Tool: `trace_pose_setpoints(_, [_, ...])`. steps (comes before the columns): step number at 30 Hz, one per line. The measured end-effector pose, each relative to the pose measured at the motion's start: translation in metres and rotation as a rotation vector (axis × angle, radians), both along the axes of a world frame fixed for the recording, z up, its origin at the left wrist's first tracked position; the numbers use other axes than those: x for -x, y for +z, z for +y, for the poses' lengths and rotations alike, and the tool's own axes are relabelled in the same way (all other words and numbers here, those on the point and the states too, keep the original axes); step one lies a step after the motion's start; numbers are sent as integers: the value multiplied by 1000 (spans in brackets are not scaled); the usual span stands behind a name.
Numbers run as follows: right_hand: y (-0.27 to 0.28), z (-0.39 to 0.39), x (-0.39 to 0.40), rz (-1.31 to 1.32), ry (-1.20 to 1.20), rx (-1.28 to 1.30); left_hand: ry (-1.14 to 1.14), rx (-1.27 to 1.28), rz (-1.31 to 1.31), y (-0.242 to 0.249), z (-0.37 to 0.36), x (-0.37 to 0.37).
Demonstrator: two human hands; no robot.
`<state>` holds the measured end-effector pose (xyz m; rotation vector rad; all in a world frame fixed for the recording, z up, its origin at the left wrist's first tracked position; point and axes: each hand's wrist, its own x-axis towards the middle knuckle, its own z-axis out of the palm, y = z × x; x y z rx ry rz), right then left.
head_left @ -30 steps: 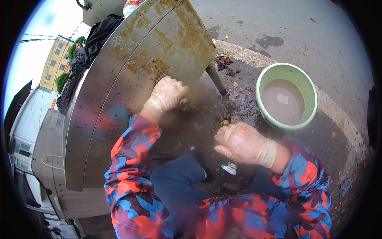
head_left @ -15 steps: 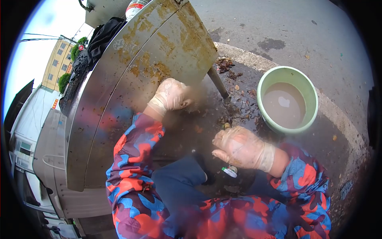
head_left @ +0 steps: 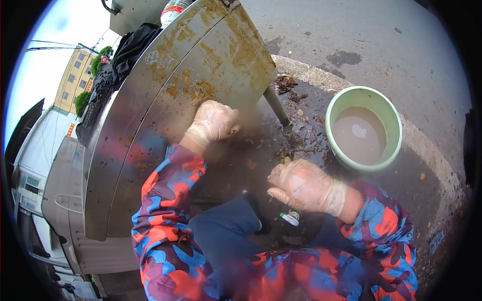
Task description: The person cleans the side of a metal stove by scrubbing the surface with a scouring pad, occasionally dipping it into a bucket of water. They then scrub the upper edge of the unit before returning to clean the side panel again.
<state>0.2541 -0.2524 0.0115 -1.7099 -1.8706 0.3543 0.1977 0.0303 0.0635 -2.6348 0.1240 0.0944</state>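
My left hand [head_left: 216, 120], in a thin translucent glove, is closed against the lower part of a metal panel [head_left: 165, 95] stained yellow-brown. A blur covers its fingertips, so I cannot make out what it holds. My right hand [head_left: 306, 185], gloved too, hangs over the wet ground with its fingers curled together; anything inside them is hidden. Just below it lies a small white and green object [head_left: 290, 217]. To the right of both hands stands a pale green bucket [head_left: 396, 131] with murky grey water [head_left: 359, 138] in it.
A metal leg [head_left: 275, 106] comes down from the panel's right corner. Wet leaves and dirt [head_left: 306, 138] lie around its foot. Black cloth [head_left: 133, 52] and a white and red container [head_left: 173, 12] rest along the panel's upper edge. A pale kerb strip [head_left: 429, 150] runs behind the bucket.
My left hand has shifted very slightly to the left. The bucket and panel sit slightly differently in the view. My right hand looks almost unchanged.
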Motion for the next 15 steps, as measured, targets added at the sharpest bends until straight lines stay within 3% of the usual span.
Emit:
trace_pose_setpoints(5, [-15,9,3,-29,-5,-82,63,46,-51,6,-10,-50])
trace_pose_setpoints(10, [-19,9,6,-48,-13,-183,-12,36,-64,-5,0,-1])
trace_pose_setpoints(15, [-4,8,4,8,22,7,3,37,10,1,-2,-18])
